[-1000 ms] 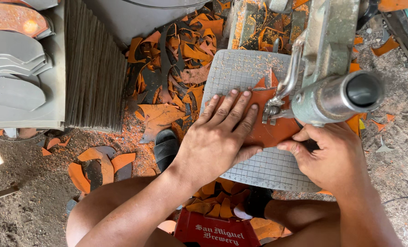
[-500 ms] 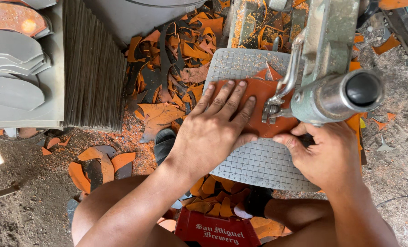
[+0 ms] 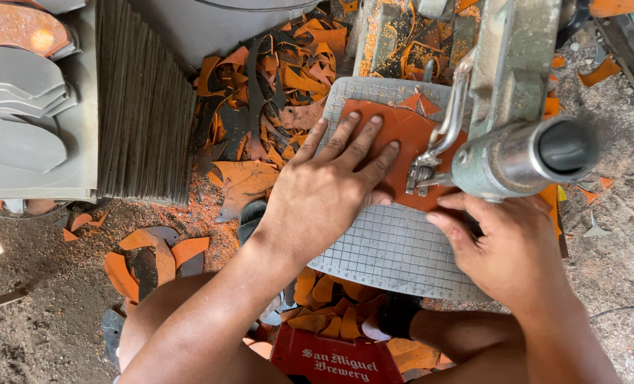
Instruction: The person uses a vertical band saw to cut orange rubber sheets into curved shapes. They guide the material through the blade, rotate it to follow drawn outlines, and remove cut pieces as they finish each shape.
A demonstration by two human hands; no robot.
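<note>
Nearest the camera, between the person's bare legs, sits a red plastic crate (image 3: pixel 331 359) with white lettering, and just above it a heap of curled orange offcuts (image 3: pixel 331 302) on the ground.

The left hand (image 3: pixel 327 188) lies open and flat, palm down, fingers (image 3: pixel 359 142) spread and pressing on a flat orange sheet of leather-like material (image 3: pixel 395 135). The right hand (image 3: pixel 512 249) rests on the near right part of the same work surface, its fingers curled toward the sheet's near edge under the machine; whether they pinch the sheet or only rest against it cannot be told, since the machine hides the fingertips.

The orange sheet lies on a grey gridded cutting mat (image 3: pixel 395 249) with ruled markings along its near edge — it covers the far right part of the mat and runs under a grey-green metal machine (image 3: pixel 509 85) whose round steel shaft end (image 3: pixel 544 153) points toward the camera.

To the left, on the dusty ground, lie a few larger orange and dark sole-shaped scraps (image 3: pixel 153 259). Farther off, beyond the mat, is a dense litter of orange and black trimmings (image 3: pixel 274 92). At far left stands a row of thin grey sheets on edge (image 3: pixel 142 107), and beside it a stack of grey sole-shaped pieces (image 3: pixel 18 107).
</note>
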